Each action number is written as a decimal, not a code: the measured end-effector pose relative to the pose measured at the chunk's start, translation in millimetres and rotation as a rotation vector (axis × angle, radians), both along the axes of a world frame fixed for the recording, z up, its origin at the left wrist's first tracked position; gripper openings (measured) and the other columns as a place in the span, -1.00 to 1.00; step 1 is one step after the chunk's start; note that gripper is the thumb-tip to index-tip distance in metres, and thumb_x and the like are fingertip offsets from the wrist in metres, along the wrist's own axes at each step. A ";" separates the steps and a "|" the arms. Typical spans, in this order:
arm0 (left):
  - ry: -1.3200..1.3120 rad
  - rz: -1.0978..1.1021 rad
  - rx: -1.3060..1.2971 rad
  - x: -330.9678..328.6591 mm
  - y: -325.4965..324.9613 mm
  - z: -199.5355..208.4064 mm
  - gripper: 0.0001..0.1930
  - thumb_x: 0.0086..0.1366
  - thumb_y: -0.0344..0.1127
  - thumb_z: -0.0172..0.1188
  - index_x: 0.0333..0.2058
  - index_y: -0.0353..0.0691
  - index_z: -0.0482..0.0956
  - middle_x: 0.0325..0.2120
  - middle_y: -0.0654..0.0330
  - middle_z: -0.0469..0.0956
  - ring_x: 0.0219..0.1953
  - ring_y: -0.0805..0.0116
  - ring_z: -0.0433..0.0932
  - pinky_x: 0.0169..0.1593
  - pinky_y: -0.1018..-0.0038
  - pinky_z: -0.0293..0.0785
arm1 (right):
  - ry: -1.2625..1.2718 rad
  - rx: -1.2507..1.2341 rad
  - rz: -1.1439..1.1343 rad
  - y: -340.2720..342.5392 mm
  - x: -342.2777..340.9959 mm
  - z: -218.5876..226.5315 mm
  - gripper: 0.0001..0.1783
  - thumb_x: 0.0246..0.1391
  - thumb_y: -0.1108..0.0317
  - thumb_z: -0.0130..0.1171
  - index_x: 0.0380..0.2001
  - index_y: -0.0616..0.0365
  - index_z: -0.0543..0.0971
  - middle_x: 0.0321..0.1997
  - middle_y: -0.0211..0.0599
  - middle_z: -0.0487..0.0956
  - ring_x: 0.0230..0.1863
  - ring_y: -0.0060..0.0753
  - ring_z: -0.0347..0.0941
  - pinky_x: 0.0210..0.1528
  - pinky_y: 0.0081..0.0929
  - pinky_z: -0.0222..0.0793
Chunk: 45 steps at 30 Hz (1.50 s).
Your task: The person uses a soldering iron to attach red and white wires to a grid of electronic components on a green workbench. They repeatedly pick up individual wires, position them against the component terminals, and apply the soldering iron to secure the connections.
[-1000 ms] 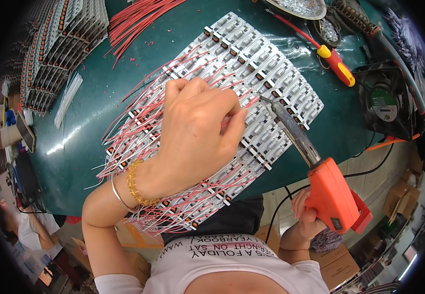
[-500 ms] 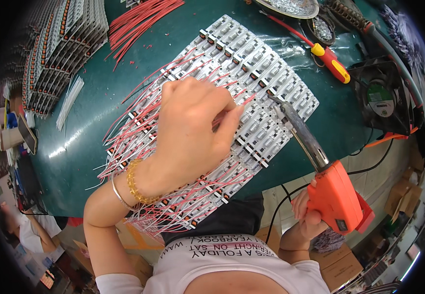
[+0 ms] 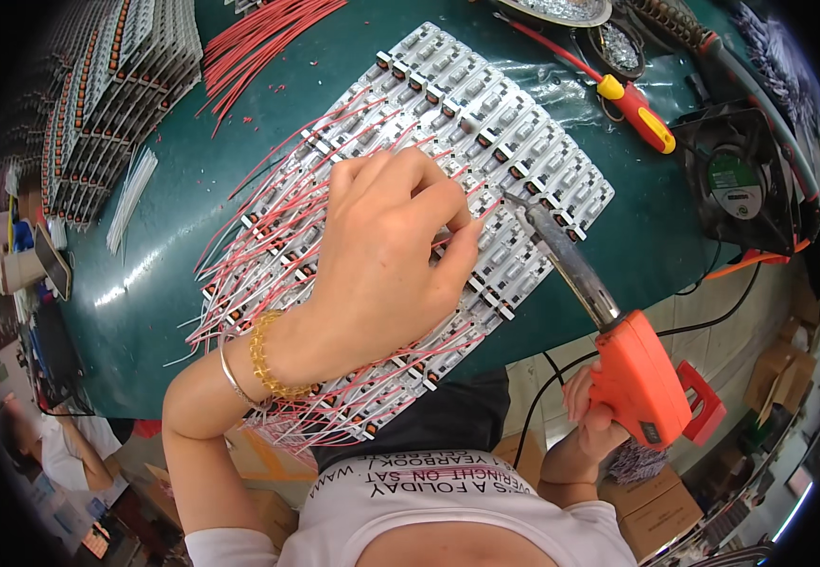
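Observation:
My left hand [image 3: 396, 241] reaches over a wide panel of grey circuit-board modules [image 3: 533, 132], fingers closed in a pinch. A red wire [image 3: 488, 210] comes out by its fingertips; the rest of the grip is hidden under the hand. Several red and white wires [image 3: 268, 231] trail from the panel's left side. On the right, my right hand [image 3: 594, 416] is wrapped round the handle of an orange-red soldering gun [image 3: 638, 378]. Its metal barrel slants up to the left, and the tip [image 3: 514, 201] is at the modules beside my left fingertips.
Stacked module panels [image 3: 117, 104] stand at the far left, near red wires [image 3: 258, 42] and white wires [image 3: 133, 200]. At the far right lie a red-yellow screwdriver [image 3: 638, 113], metal dishes [image 3: 618, 47] and a black fan [image 3: 736, 180]. A black cable [image 3: 712, 323] runs behind the gun.
The soldering gun's tip has shifted slightly left and down, and its rear red lever now stands farther from the body. My left hand has moved a little right.

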<state>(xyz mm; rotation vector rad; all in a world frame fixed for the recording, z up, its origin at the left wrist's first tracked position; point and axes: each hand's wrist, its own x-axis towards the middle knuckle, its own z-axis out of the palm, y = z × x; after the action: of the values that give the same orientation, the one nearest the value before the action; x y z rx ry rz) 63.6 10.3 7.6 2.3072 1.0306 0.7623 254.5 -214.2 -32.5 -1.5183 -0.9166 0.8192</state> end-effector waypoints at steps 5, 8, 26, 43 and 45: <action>0.011 -0.002 0.009 0.6 0.0 0.4 -0.87 0.00 -0.45 0.34 -0.55 -0.23 0.52 -0.47 0.21 0.42 -0.36 0.26 0.40 -0.16 0.38 0.18 | -0.107 -0.022 -0.012 -6.1 1.7 -3.4 -0.31 -0.02 -0.27 0.24 -0.20 0.23 0.53 -0.32 -0.41 0.41 -0.38 -0.46 0.37 -0.38 -0.45 0.26; 0.005 0.006 0.020 0.2 -0.5 0.9 -0.87 0.00 -0.44 0.34 -0.55 -0.23 0.52 -0.48 0.21 0.42 -0.36 0.26 0.40 -0.16 0.37 0.18 | -0.029 -0.008 0.106 -10.2 12.4 -5.2 -0.31 0.05 -0.27 0.17 -0.23 0.27 0.54 -0.29 -0.37 0.44 -0.35 -0.44 0.38 -0.35 -0.44 0.28; 0.049 0.164 0.281 -38.7 10.2 24.4 -0.90 0.04 -0.45 0.31 -0.47 -0.21 0.55 -0.43 0.21 0.51 -0.29 0.21 0.45 -0.15 0.33 0.26 | 0.164 0.260 0.115 27.4 -2.1 2.5 -0.19 0.18 -0.13 0.10 0.12 0.47 0.28 -0.81 -0.48 0.27 -0.84 -0.63 0.11 -0.71 -0.64 0.14; 0.315 0.131 0.250 -68.1 27.3 6.5 -0.92 0.09 -0.43 0.29 -0.41 -0.19 0.58 -0.47 0.23 0.48 -0.30 0.24 0.43 -0.11 0.35 0.25 | 0.202 0.245 0.137 26.0 -5.5 5.0 -0.20 0.21 -0.12 0.06 0.12 0.50 0.25 -0.81 -0.47 0.25 -0.84 -0.62 0.12 -0.73 -0.65 0.11; 0.317 0.106 0.293 -69.1 29.0 8.8 -0.92 0.09 -0.44 0.28 -0.41 -0.19 0.57 -0.47 0.22 0.50 -0.32 0.22 0.43 -0.11 0.33 0.26 | 0.210 0.248 0.133 26.2 -4.7 2.7 -0.21 0.22 -0.11 0.05 0.12 0.51 0.25 -0.81 -0.48 0.25 -0.84 -0.63 0.12 -0.73 -0.65 0.11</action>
<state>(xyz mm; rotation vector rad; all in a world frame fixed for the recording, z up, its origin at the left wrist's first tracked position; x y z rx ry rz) -5.5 39.3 16.4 2.7065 1.2578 0.6348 249.9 -187.9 -29.8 -1.1439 -0.9321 0.9056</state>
